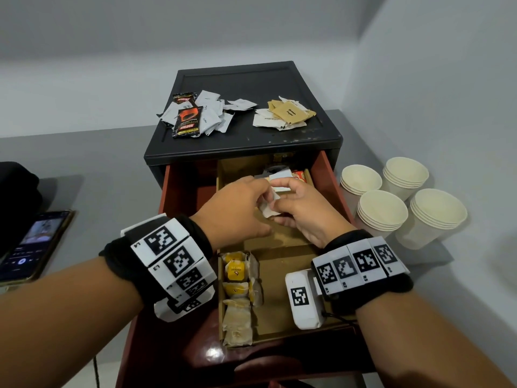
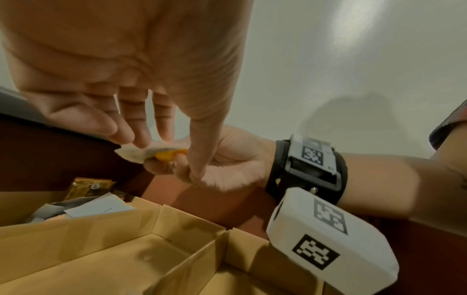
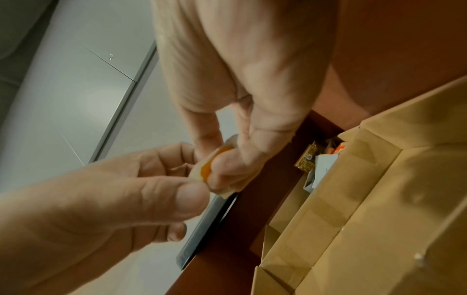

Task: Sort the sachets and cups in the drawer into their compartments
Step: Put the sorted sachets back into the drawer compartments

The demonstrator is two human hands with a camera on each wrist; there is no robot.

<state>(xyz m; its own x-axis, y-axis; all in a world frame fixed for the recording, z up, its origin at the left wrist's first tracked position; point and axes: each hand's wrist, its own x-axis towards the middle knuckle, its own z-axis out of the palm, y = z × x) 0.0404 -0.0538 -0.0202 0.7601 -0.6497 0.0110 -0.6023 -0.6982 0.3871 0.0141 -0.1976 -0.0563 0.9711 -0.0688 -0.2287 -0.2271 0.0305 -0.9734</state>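
Hands meet over the open drawer (image 1: 327, 175): left hand (image 1: 237, 208) and right hand (image 1: 305, 211) both pinch one tea bag (image 2: 151, 153), probably straightening it for the row of tea bags (image 1: 237, 289) up front. Paper cups (image 1: 402, 203) wait on the worktop.

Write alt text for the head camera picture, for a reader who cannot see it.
Two hands, left hand and right hand, together pinch a small white-and-yellow tea bag over an open red-brown wooden drawer with cardboard compartments. Sachet piles lie on the black cabinet top; stacked cream paper cups stand to the right.
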